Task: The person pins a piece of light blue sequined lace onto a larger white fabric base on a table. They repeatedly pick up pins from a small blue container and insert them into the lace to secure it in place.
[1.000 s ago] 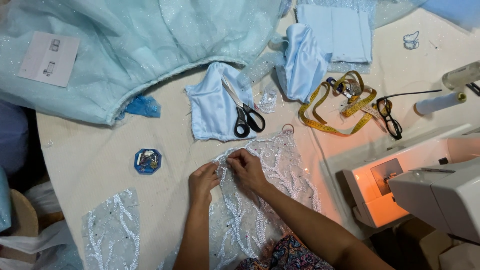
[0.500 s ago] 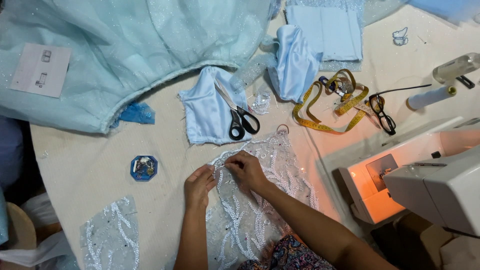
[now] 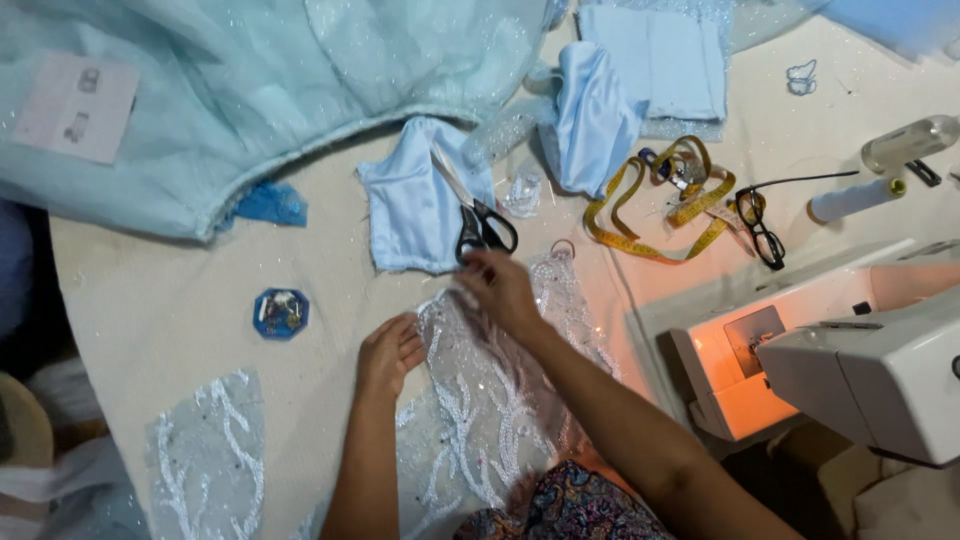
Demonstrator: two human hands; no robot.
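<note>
Lace with white beading and sequins [image 3: 500,400] lies flat on the cream surface [image 3: 180,330] right in front of us, reaching from the near edge up toward the scissors. Our left hand [image 3: 388,352] rests on the lace's left edge, fingers curled together and pressing the fabric down. Our right hand [image 3: 503,290] sits at the top edge of the lace, fingers pinched together on the fabric there; the exact grip is too small for us to read. Just above that hand, black-handled scissors [image 3: 478,215] lie on a pale blue satin piece [image 3: 405,200]. A small blue pin case [image 3: 281,313] sits to the left of our hands, apart from the lace. A second strip of beaded lace [image 3: 205,450] lies at the lower left. To the right we see a yellow tape measure [image 3: 650,200], black-framed glasses [image 3: 760,225] and a white sewing machine [image 3: 850,350]. Pale blue tulle [image 3: 250,90] covers the far side.
</note>
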